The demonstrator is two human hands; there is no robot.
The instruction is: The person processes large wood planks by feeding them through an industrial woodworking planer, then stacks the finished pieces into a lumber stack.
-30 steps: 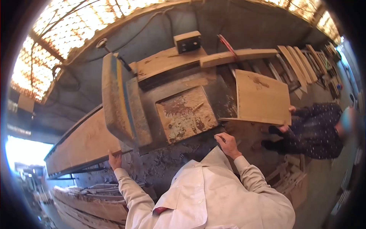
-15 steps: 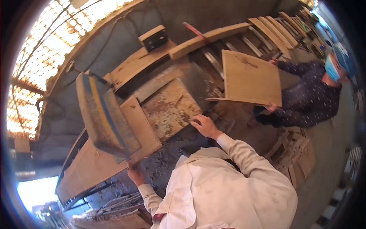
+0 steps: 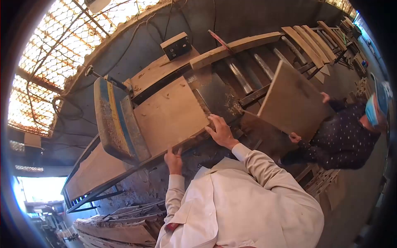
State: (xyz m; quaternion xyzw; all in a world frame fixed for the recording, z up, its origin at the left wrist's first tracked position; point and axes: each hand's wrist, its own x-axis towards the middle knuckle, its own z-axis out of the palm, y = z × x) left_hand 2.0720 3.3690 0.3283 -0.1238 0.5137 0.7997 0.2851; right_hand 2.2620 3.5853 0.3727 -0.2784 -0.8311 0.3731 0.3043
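Note:
A flat wooden board (image 3: 167, 111) lies on the long machine table, its left end beside a dusty cover (image 3: 113, 120) with blue and yellow stripes. My left hand (image 3: 174, 162) is at the board's front edge, fingertips up against it and slightly apart. At the board's right front corner is my right hand (image 3: 222, 132), its fingers stretched out and touching the corner, thumb spread away. Neither hand is wrapped around anything.
To the right, a co-worker (image 3: 345, 140) in a dotted dark top holds a large wooden panel (image 3: 295, 101). Metal rollers (image 3: 240, 74) extend beyond the machine table. Wood strips (image 3: 308, 45) lie at the far right, and stacked rough planks (image 3: 120, 231) sit below left.
The board has slid right from beside the striped cover, over the chip-covered surface. My left hand has moved right along the edge. The co-worker's panel has tilted and shifted right.

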